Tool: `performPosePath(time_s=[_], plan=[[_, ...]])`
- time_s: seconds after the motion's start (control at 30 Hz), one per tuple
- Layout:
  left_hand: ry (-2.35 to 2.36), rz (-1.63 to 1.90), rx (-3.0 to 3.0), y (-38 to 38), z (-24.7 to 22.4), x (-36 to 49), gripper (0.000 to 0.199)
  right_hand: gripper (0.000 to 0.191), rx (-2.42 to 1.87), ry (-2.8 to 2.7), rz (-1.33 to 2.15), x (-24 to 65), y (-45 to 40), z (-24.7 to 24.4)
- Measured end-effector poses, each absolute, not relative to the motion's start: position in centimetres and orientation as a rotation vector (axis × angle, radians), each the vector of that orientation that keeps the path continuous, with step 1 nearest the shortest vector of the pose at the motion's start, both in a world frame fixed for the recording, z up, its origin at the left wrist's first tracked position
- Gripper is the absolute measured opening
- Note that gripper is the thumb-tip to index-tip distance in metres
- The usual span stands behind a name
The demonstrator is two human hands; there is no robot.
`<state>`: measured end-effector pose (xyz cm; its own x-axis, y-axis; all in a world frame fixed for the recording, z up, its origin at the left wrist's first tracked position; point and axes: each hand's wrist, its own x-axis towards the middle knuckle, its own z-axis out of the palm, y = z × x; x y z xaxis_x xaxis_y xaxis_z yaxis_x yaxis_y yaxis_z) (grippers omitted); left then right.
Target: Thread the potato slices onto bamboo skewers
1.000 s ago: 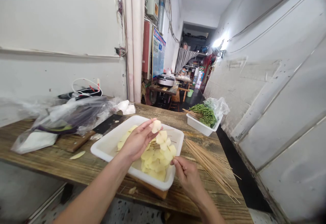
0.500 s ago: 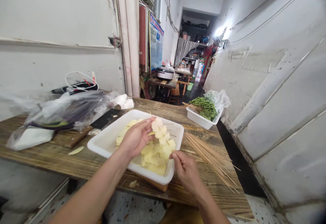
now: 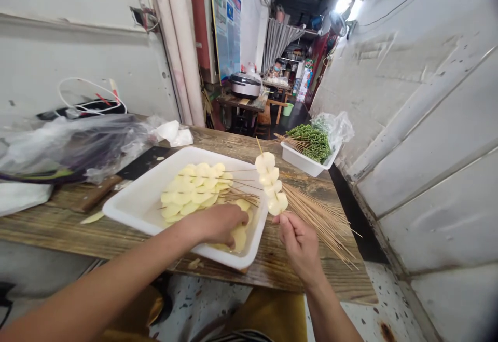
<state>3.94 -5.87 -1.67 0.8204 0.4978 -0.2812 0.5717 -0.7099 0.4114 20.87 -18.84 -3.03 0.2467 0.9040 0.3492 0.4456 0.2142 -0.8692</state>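
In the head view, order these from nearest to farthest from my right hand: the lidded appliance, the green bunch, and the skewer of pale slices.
1. Skewer of pale slices: nearest, held upright in the right hand.
2. Green bunch: ahead, in the small white tray.
3. Lidded appliance: farthest, in the background, ahead and leftward.

Tub point(image 3: 130, 199): white, shallow.
Skewer point(image 3: 271, 178): nearly upright, loaded, tip bare, beside tub's right rim.
Slices point(image 3: 187, 198): pale yellow, overlapping in tub.
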Motion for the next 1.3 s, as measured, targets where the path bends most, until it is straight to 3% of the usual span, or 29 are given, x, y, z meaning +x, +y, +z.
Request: performPosePath(time_s=[0.13,0.23,0.33,0.47,0.63,0.77,0.93,1.07,1.2,1.3], plan=[[0.752,-0.292,2.539,-6.2,-1.8,4.1,0.05,0.026,-1.403,-1.357,0.544,21.1,-19.1,-3.1],[0.76,-0.244,2.536,-6.1,-1.5,4.3,0.037,0.026,-1.394,-1.339,0.564,21.0,-19.3,-3.1],[0.806,0.053,2.398,-5.3,-1.2,4.3,0.011,0.025,-1.387,-1.308,0.581,21.0,-19.4,-3.1],[0.853,0.24,1.92,-4.0,-0.5,3.5,0.023,0.025,-1.398,-1.305,0.584,21.3,-19.7,-3.1],[0.843,0.301,1.442,-3.8,-0.1,2.9,0.011,0.025,-1.392,-1.308,0.591,21.4,-19.9,-2.9],[0.826,0.371,1.307,-4.4,-0.1,3.1,0.014,0.026,-1.393,-1.321,0.58,21.4,-20.0,-2.9],[0.681,0.162,1.524,-4.7,0.0,3.3,0.022,0.026,-1.398,-1.323,0.59,21.4,-19.9,-2.8],[0.79,0.117,2.062,-4.5,-0.7,3.4,0.016,0.024,-1.378,-1.317,0.614,21.6,-19.9,-2.9],[0.766,-0.112,2.455,-4.8,-1.3,3.7,0.039,0.025,-1.398,-1.317,0.612,21.7,-19.7,-3.0],[0.8,-0.217,2.523,-5.1,-1.1,4.0,0.03,0.025,-1.415,-1.327,0.59,21.8,-19.7,-3.0]])
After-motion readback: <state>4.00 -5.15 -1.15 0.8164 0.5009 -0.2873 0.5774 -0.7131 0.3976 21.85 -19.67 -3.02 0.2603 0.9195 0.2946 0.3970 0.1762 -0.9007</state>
